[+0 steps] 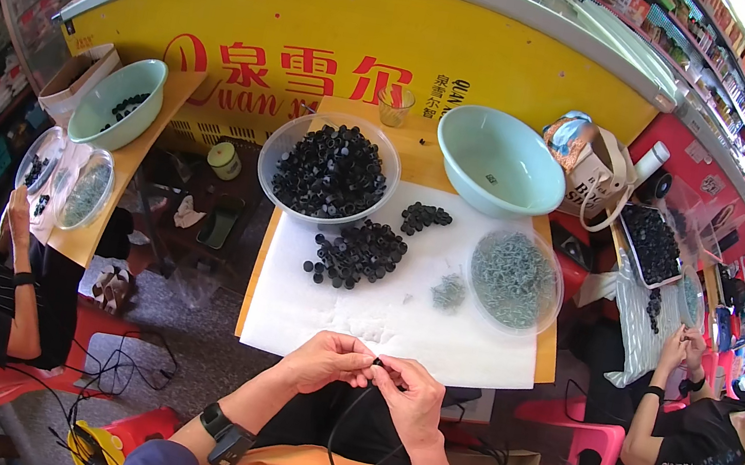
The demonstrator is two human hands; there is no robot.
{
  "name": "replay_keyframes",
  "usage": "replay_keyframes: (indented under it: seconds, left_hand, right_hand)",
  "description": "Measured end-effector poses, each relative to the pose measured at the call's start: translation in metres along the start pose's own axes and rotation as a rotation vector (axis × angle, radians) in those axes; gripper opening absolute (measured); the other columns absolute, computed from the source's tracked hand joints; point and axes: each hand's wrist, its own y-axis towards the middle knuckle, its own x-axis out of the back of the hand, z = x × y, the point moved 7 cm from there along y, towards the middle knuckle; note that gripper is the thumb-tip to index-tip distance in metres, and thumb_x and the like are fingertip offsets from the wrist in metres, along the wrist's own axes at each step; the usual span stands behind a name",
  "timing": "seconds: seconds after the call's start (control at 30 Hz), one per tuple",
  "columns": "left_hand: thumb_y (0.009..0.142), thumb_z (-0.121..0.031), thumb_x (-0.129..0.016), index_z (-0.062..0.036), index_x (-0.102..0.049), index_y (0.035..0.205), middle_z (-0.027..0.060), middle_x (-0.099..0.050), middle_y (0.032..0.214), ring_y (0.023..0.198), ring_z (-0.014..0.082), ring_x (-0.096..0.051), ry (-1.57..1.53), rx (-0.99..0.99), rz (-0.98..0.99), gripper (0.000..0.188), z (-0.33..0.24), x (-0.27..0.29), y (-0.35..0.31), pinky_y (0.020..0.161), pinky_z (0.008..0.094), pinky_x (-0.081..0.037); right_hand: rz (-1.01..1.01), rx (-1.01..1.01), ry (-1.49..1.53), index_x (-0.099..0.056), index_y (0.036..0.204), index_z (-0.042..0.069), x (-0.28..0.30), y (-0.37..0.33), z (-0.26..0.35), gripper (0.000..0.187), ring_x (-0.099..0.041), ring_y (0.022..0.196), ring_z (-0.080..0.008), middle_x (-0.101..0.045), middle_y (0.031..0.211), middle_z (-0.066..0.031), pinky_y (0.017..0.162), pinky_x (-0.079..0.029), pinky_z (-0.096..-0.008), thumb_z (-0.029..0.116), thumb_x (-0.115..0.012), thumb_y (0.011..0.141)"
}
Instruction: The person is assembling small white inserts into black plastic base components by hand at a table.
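My left hand [329, 364] and my right hand [411, 399] meet in front of the table's near edge, fingers pinched together. Between their fingertips is a small black cap-like part [377, 362], mostly covered by the fingers. Beyond them, a white sheet [299, 319] covers the tabletop. On it lie a heap of black cap-like parts [357, 255] and a smaller cluster of the same parts [425, 220]. To the right, a round clear tray [552, 314] holds many small pale, shiny pieces, with a little pile of them [448, 292] beside it.
A clear bowl [274, 142] full of black parts and a pale green basin [543, 202] stand at the back, near a glass cup [395, 106]. Behind is a yellow freezer chest [281, 10]. Seated people work at side tables left and right. Cables [118, 367] lie on the floor.
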Motion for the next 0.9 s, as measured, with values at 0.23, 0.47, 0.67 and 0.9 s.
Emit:
replay_keyframes:
  seconds: [0.23, 0.47, 0.67, 0.9]
  left_hand:
    - [0.094, -0.015, -0.062, 0.003, -0.062, 0.12, 0.0083, -0.07, 0.094, 0.075, 0.0121, -0.065, 0.228, -0.04, -0.15, 0.031, -0.018, 0.007, 0.01, 0.072, 0.0254, -0.055]
    - [0.081, -0.011, -0.071, -0.0001, -0.066, 0.103, 0.0135, -0.06, 0.085, 0.081, 0.0291, -0.061, 1.298, -0.674, -0.771, 0.025, -0.104, 0.032, 0.021, 0.073, 0.0357, -0.05]
    - [0.079, -0.01, -0.072, 0.0023, -0.068, 0.096, 0.0153, -0.06, 0.092, 0.09, 0.0336, -0.06, 1.538, -0.737, -0.784, 0.021, -0.102, 0.034, 0.034, 0.08, 0.0387, -0.049]
    - [0.078, -0.003, -0.069, 0.0013, -0.066, 0.097, 0.014, -0.061, 0.094, 0.085, 0.0294, -0.063, 1.488, -0.893, -0.715, 0.02, -0.097, 0.022, 0.024, 0.075, 0.0362, -0.051]
  right_hand:
    - [-0.076, -0.143, 0.168, -0.069, 0.1, -0.003, -0.001, -0.003, -0.037, 0.017, -0.068, 0.072, -0.0131, -0.069, 0.088, -0.0094, 0.065, -0.054, -0.0234, 0.001, -0.071, 0.083]
    - [-0.123, -0.21, 0.419, -0.068, 0.099, -0.004, 0.01, -0.006, -0.046, 0.016, -0.068, 0.073, -0.0126, -0.068, 0.088, -0.0085, 0.067, -0.055, -0.0232, -0.001, -0.07, 0.083]
    - [-0.115, -0.053, 0.31, -0.069, 0.099, -0.003, 0.026, -0.005, -0.025, 0.017, -0.068, 0.075, -0.0124, -0.068, 0.089, -0.0086, 0.068, -0.055, -0.0235, 0.001, -0.071, 0.083]
    - [-0.117, 0.01, 0.271, -0.069, 0.098, -0.002, 0.036, -0.014, -0.014, 0.015, -0.067, 0.074, -0.0113, -0.069, 0.088, -0.0082, 0.068, -0.054, -0.0226, 0.002, -0.071, 0.083]
